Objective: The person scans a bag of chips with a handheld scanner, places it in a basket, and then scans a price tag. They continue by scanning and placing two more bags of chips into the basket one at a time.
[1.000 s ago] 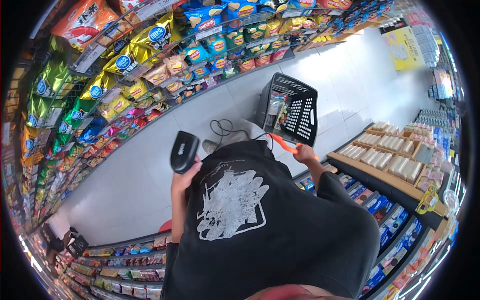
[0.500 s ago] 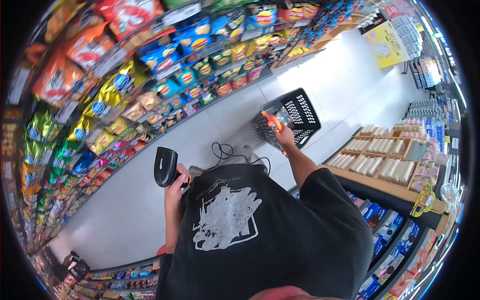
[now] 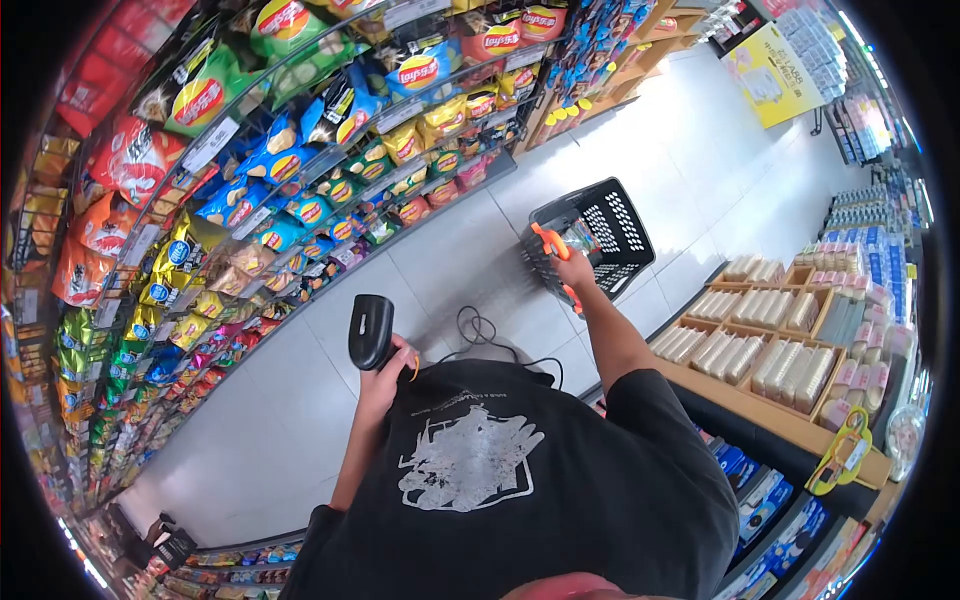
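My left hand point(image 3: 383, 381) is wrapped round the grip of a black handheld barcode scanner point(image 3: 371, 332), its head raised above the floor. A black cable point(image 3: 486, 336) loops over the floor in front of my shirt. My right hand point(image 3: 573, 269) is closed on the orange handle point(image 3: 549, 241) of a black plastic shopping basket point(image 3: 629, 222). The basket hangs ahead of me to the right, its sides full of slots. Some items point(image 3: 580, 238) lie inside it, too small and covered to name.
Along the left runs a snack shelf point(image 3: 400, 108) packed with bags of chips. To the right stands a wooden display point(image 3: 745, 375) with wrapped goods in compartments, and blue packs below it. A yellow sign point(image 3: 768, 75) stands farther down the tiled aisle point(image 3: 445, 235).
My view has shifted along the aisle, and the shelves have moved in the picture. Both hands keep their hold; the scanner and basket now appear slightly farther right.
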A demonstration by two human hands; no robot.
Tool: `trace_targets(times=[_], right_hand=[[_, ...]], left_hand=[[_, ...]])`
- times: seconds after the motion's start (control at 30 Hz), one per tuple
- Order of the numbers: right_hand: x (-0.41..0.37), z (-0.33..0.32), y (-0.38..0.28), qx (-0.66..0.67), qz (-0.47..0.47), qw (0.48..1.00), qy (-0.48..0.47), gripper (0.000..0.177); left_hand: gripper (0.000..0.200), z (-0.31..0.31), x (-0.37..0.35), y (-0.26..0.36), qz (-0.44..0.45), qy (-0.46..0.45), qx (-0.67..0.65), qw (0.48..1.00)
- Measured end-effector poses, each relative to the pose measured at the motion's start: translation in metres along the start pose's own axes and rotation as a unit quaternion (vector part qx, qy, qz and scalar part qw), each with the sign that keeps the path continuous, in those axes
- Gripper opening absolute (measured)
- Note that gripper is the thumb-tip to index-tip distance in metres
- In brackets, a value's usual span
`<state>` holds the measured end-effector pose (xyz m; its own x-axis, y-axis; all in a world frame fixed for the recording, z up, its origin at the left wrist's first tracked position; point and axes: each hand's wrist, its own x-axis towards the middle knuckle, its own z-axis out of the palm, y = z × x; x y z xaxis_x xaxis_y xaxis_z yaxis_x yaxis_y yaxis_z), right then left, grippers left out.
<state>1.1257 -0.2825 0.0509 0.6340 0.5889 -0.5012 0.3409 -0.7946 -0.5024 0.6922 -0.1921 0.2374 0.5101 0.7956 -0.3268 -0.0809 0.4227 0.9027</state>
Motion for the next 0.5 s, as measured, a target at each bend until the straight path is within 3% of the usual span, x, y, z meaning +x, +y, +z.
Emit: trace_targets(times=[0.1,0.2,0.27,0.4,0.5], right_hand=[[0.030,-0.019,0.028,-0.026,0.022,0.999,0.018,0.047],[0.062,-0.042,0.051,-0.064,0.052,0.996,0.031,0.048],[0.074,-0.065,0.059,-0.007,0.039,0.999,0.022,0.048],[0.104,-0.092,0.085,-0.020,0.040,0.998,0.039,0.048],[0.126,-0.104,0.105,-0.028,0.061,0.998,0.002,0.048]], left_hand=[[0.014,0.034,0.017,0.002,-0.034,0.030,0.045,0.998],[0.015,0.046,0.033,-0.003,-0.017,-0.001,0.112,0.994],[0.016,0.057,0.043,-0.002,-0.023,0.003,0.090,0.996],[0.017,0.082,0.082,-0.003,-0.041,-0.021,0.071,0.996],[0.017,0.099,0.125,-0.007,-0.051,-0.057,0.092,0.993]])
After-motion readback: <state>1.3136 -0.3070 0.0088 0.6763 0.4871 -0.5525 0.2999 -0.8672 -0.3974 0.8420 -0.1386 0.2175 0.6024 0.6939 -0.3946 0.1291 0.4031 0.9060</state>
